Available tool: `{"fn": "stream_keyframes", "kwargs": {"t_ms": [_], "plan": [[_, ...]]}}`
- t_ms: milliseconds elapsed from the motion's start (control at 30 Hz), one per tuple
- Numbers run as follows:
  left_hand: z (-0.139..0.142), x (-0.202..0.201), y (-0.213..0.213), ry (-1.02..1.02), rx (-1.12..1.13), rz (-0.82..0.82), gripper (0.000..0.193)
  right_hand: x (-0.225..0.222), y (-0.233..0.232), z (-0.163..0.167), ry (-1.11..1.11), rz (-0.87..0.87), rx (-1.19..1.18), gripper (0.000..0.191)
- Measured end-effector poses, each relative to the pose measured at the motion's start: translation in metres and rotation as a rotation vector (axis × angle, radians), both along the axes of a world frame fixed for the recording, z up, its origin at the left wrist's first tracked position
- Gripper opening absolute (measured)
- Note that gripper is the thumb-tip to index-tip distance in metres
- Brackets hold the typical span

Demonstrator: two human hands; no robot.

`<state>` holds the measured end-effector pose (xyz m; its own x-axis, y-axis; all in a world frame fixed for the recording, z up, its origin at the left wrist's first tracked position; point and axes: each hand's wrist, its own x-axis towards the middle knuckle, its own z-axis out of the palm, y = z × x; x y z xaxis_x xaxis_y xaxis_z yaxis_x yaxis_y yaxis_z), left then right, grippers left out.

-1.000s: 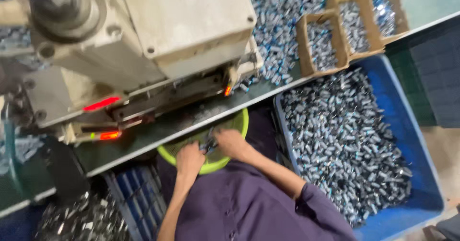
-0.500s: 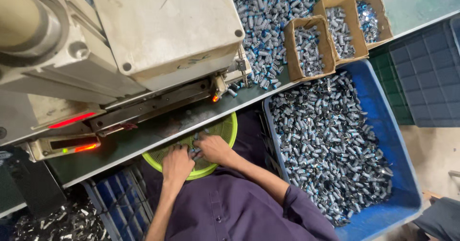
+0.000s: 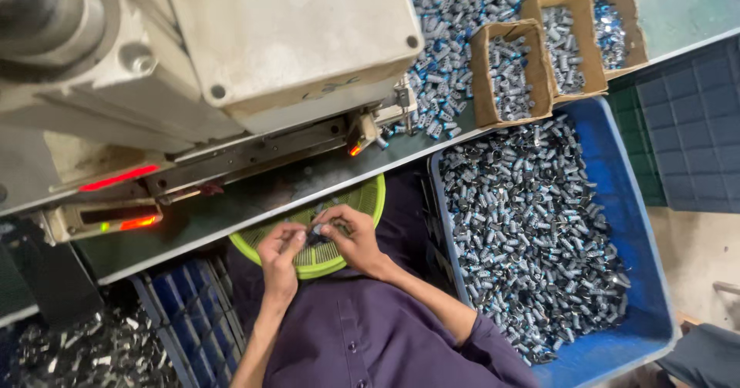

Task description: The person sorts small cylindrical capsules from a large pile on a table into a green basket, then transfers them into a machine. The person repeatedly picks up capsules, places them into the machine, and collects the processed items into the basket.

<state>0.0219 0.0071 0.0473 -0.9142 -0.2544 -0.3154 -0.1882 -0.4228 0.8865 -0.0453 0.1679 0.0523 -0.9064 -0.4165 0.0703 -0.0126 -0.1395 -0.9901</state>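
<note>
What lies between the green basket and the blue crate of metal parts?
In the head view, only the person's dark purple clothing shows between the green basket and the blue crate.

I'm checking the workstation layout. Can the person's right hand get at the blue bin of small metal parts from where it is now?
Probably yes. The right hand is over the green basket, and the open-topped blue bin sits just beside that arm with nothing between them.

Two hands meet over the work — the left hand (image 3: 279, 251) and the right hand (image 3: 351, 238). One green basket (image 3: 362, 203) sits beneath them. Three cardboard boxes stand on the counter (image 3: 254, 203) — a near box (image 3: 482, 80), a middle box (image 3: 539, 10) and a far box (image 3: 636, 18). One blue tub (image 3: 624, 195) holds small metal parts (image 3: 532, 234), too many to count. One grey machine (image 3: 285, 41) shows three red lights.
</note>
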Motion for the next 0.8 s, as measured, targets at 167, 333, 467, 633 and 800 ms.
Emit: {"fn": "stream_keyframes", "kwargs": {"t_ms": [167, 333, 467, 633, 800], "plan": [[0.017, -0.009, -0.004, -0.002, -0.02, -0.054, 0.016, -0.004, -0.002, 0.019, 0.252, -0.127, 0.035, 0.023], [0.054, -0.016, -0.011, 0.29, -0.247, -0.01, 0.015, -0.008, -0.003, 0.029, 0.108, -0.078, -0.238, 0.037], [0.086, -0.021, -0.018, 0.342, -0.431, -0.03, 0.009, -0.005, -0.01, 0.033, -0.075, -0.043, -0.259, 0.032], [0.103, -0.023, -0.018, 0.283, -0.52, -0.003, 0.008, -0.005, -0.016, 0.031, 0.049, -0.041, -0.198, 0.03], [0.103, -0.023, -0.011, 0.292, -0.49, -0.009, 0.009, -0.004, -0.009, 0.026, -0.055, -0.047, -0.255, 0.035]]}}
